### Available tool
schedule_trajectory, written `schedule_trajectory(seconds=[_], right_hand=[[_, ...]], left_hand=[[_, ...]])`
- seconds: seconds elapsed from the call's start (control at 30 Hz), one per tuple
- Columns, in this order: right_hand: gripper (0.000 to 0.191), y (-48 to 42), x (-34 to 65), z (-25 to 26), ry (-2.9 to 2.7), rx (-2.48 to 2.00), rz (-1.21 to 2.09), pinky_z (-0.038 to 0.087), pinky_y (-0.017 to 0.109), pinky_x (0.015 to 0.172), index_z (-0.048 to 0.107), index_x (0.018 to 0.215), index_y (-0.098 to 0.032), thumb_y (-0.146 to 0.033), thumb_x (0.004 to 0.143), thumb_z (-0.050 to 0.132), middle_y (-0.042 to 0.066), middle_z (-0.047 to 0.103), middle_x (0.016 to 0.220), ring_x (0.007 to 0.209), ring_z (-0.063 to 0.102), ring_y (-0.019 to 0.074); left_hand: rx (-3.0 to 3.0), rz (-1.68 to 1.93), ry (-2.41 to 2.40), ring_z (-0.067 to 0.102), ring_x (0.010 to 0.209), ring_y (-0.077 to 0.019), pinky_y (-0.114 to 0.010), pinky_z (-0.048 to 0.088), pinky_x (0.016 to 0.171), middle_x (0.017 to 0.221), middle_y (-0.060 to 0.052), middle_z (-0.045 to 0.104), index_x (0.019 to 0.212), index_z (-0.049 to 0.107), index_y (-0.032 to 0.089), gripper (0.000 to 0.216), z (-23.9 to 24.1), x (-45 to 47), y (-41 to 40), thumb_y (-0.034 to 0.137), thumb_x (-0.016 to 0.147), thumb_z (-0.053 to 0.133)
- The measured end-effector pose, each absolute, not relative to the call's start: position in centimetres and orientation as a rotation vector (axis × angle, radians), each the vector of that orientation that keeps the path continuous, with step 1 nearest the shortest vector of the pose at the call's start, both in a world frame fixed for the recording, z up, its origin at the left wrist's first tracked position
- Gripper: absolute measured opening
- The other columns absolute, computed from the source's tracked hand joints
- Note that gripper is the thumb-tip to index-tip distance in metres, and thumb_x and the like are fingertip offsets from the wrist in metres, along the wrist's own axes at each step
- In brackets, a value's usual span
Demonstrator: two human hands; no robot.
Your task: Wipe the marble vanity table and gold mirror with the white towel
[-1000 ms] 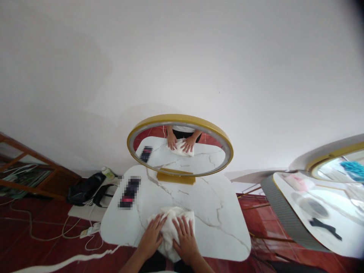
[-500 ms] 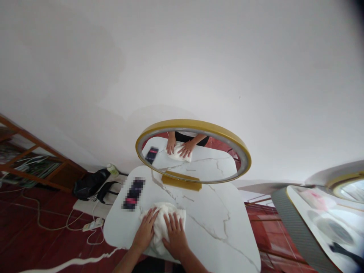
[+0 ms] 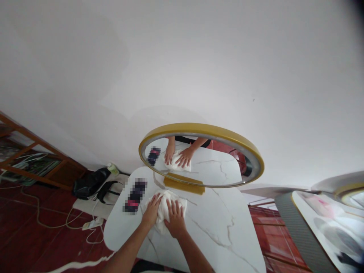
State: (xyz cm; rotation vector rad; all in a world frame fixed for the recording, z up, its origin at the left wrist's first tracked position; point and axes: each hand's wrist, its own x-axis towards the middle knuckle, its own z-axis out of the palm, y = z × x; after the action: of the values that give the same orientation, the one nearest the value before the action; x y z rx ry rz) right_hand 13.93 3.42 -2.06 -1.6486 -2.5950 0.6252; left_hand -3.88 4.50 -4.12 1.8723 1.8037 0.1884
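Note:
A crumpled white cloth (image 3: 165,201) lies on a white marble-patterned table (image 3: 216,223). My left hand (image 3: 151,213) presses flat on the cloth's left side, fingers stretched out. My right hand (image 3: 174,219) lies flat on its right side, fingers spread. Both hands sit close to the gold base of a round gold-framed mirror (image 3: 201,155), which reflects the hands and cloth. A dark phone-like object (image 3: 134,191) lies just left of the cloth.
A black bag (image 3: 89,182) and a small bottle (image 3: 113,168) sit on the floor at the left, with white cables (image 3: 42,222) and a power strip (image 3: 91,224). A wooden shelf (image 3: 31,163) stands far left. Another table with a mirror (image 3: 335,223) is at the right.
Both hands have pushed the cloth away from the near edge, forward and a little left, up to the mirror's base. The view has shifted as my head moved.

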Motion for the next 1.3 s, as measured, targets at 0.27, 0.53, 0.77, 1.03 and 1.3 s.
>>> schedule_trajectory(seconds=[0.27,0.53,0.77,1.03,1.3], right_hand=[[0.076,5.0,12.6,-3.9,-2.564,-1.802,0.539,0.016,0.052,0.107,-0.006,0.143,-0.031,-0.048,0.085,0.041,-0.004,0.007,0.151,0.138,0.009,0.0297],[0.079,4.9,12.7,-4.4,-2.549,-1.771,0.536,0.014,0.053,0.107,-0.004,0.144,-0.028,-0.044,0.083,0.043,0.000,0.009,0.152,0.138,0.009,0.0319],[0.079,4.2,13.0,-3.8,-2.580,-1.741,0.580,0.013,0.053,0.107,-0.003,0.144,-0.029,-0.045,0.082,0.043,0.000,0.011,0.152,0.138,0.008,0.0306],[0.080,-0.5,16.1,-1.4,-2.721,-1.418,0.596,0.007,0.050,0.110,-0.005,0.144,-0.026,-0.040,0.081,0.043,-0.001,0.002,0.152,0.138,0.007,0.0308],[0.085,-4.6,18.3,-2.6,-2.748,-1.272,0.719,0.002,0.055,0.109,0.000,0.145,-0.026,-0.047,0.077,0.048,0.002,0.003,0.151,0.137,0.010,0.0358]], left_hand=[[1.894,0.187,1.800,0.014,0.139,-0.0182,-0.039,0.022,0.112,0.150,-0.001,0.023,0.140,0.032,0.021,0.070,-4.1,-4.1,6.4,-0.002,0.075,0.025],[1.885,0.156,1.811,0.012,0.139,-0.0186,-0.037,0.017,0.113,0.151,-0.001,0.020,0.141,0.030,0.019,0.077,-4.1,-3.9,6.1,-0.004,0.068,0.031],[1.929,0.174,1.853,0.016,0.138,-0.0178,-0.036,0.019,0.112,0.150,-0.001,0.023,0.140,0.033,0.019,0.076,-4.3,-3.9,4.6,-0.005,0.067,0.030],[2.056,0.254,1.868,0.016,0.138,-0.0202,-0.042,0.018,0.112,0.150,0.002,0.024,0.141,0.030,0.025,0.071,-5.9,-4.4,-2.4,0.005,0.073,0.034],[2.134,0.117,1.761,0.022,0.136,-0.0219,-0.040,0.023,0.111,0.150,0.007,0.021,0.144,0.019,0.033,0.077,-5.9,-4.6,-8.0,0.011,0.073,0.041]])
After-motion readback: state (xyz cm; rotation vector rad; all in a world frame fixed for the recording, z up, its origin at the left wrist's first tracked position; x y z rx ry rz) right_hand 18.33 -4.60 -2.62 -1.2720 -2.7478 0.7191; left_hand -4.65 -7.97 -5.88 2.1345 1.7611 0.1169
